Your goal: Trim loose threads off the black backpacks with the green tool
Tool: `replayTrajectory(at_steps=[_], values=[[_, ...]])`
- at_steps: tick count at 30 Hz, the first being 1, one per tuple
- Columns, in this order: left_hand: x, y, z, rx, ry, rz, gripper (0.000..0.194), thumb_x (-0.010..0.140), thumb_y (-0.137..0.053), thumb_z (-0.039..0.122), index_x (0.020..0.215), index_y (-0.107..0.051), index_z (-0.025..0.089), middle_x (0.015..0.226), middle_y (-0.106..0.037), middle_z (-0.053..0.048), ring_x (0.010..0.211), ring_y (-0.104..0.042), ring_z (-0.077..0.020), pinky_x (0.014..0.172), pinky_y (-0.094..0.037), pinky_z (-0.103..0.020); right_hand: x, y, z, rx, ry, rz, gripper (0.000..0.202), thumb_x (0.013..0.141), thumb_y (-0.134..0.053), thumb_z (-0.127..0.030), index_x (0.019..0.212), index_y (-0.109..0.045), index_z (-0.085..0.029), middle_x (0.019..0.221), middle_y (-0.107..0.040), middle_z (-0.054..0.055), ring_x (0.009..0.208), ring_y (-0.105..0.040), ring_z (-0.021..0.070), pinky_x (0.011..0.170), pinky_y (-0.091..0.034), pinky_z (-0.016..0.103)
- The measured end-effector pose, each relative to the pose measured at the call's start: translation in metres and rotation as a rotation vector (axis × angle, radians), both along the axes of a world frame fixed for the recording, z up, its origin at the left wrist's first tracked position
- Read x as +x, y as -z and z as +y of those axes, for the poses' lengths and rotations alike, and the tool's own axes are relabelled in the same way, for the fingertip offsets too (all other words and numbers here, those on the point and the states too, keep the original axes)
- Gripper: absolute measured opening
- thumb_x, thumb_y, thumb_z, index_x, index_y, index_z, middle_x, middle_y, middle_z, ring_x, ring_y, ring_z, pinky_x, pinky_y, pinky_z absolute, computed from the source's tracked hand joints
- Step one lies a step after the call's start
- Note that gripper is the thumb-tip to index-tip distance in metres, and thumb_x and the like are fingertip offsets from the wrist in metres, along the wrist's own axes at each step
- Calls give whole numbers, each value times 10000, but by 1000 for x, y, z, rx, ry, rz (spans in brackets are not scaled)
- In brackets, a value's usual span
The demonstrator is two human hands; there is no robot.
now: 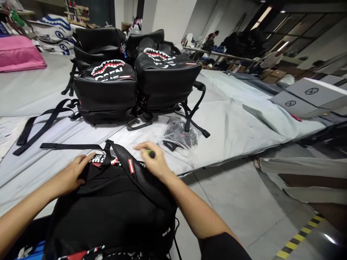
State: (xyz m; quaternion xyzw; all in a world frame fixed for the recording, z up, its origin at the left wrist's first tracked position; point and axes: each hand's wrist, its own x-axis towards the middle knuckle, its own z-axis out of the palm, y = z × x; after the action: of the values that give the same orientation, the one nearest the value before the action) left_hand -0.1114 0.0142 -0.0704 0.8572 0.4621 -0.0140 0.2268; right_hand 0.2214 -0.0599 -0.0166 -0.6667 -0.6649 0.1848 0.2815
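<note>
Touching the black backpack (114, 209) at its upper left edge was the left hand (69, 176), pinching or not, I couldn't tell! And the right hand (156, 162), curled around a small green-and-black tool (150, 154), hung beside the shoulder strap (139, 180), the backpack right at the near edge of the white table (230, 119)!

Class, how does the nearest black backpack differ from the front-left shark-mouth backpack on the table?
The nearest backpack has the left hand on it; no hand touches the shark-mouth backpack. A shoulder strap with a red label lies across the nearest backpack, while the shark-mouth backpack shows a toothed print. The nearest backpack looks matte; the shark-mouth backpack looks smoother. Both are mainly black.
</note>
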Motion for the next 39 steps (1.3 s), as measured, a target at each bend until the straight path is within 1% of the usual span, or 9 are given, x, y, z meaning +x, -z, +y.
replayTrajectory(at_steps=[1, 4, 6, 9, 13, 20, 25, 33, 39], values=[[2, -2, -1, -12, -6, -1, 995, 716, -539, 206, 1592, -85, 334, 1480, -346, -93, 1287, -503, -332, 1085, -451, -433, 27, 6, -1, -62, 170, -281, 320, 990, -414, -168, 1138, -694, -208, 1138, -730, 46, 1058, -667, 142, 916, -477, 238], [12, -13, -4, -75, -38, 24, 1008, 709, -539, 175, 1597, -82, 310, 1509, -304, -110, 1333, -467, -330, 1114, -423, -436, 96, 34, 2, -184, 384, -493, 255, 912, -506, -100, 1082, -696, -83, 1039, -723, 189, 1010, -685, 260, 866, -483, 322], [17, -20, -7, -107, -63, 49, 1016, 703, -539, 153, 1599, -84, 300, 1515, -296, -119, 1329, -475, -326, 1108, -427, -438, 127, 52, 10, -251, 453, -571, 211, 896, -561, -110, 1043, -705, -63, 1010, -711, 232, 991, -691, 291, 832, -486, 337], [22, -27, -10, -95, -85, 49, 1023, 682, -547, 131, 1595, -114, 295, 1519, -309, -123, 1326, -484, -321, 1103, -431, -443, 150, 71, 23, -324, 474, -640, 214, 979, -569, -248, 1072, -694, -103, 1009, -717, 162, 963, -692, 249, 848, -514, 359], [22, -31, -13, -72, -80, 17, 1015, 662, -551, 123, 1585, -152, 262, 1479, -369, -137, 1304, -505, -312, 1094, -440, -437, 159, 80, 32, -386, 397, -706, 253, 991, -611, -340, 1104, -670, -122, 1055, -708, 82, 972, -681, 204, 906, -543, 402], [18, -25, -8, -39, -49, 40, 1007, 686, -573, 150, 1585, -139, 275, 1465, -364, -123, 1288, -507, -318, 1095, -443, -418, 151, 89, 29, -403, 333, -805, 361, 1029, -517, -355, 1144, -678, -53, 1111, -699, 202, 1079, -663, 267, 862, -532, 364], [13, -17, -6, -9, -42, 55, 1011, 694, -590, 152, 1587, -137, 295, 1459, -361, -116, 1284, -508, -326, 1080, -453, -417, 143, 92, 30, -406, 300, -850, 248, 995, -600, -306, 1108, -671, -98, 1090, -707, 110, 1001, -680, 216, 874, -548, 377], [19, -31, -8, -59, -45, 82, 994, 692, -565, 188, 1593, -148, 232, 1473, -352, -127, 1329, -472, -330, 1114, -428, -414, 144, 98, 24, -357, 298, -877, 213, 993, -558, -231, 1117, -675, -103, 1071, -713, 113, 1012, -665, 226, 893, -496, 373], [17, -25, -4, -57, -47, 84, 1012, 684, -584, 193, 1601, -156, 230, 1508, -328, -139, 1331, -467, -354, 1113, -429, -442, 161, 92, 13, -326, 338, -861, 292, 955, -505, -137, 1178, -691, -105, 1090, -720, 175, 1022, -659, 255, 789, -444, 306]])
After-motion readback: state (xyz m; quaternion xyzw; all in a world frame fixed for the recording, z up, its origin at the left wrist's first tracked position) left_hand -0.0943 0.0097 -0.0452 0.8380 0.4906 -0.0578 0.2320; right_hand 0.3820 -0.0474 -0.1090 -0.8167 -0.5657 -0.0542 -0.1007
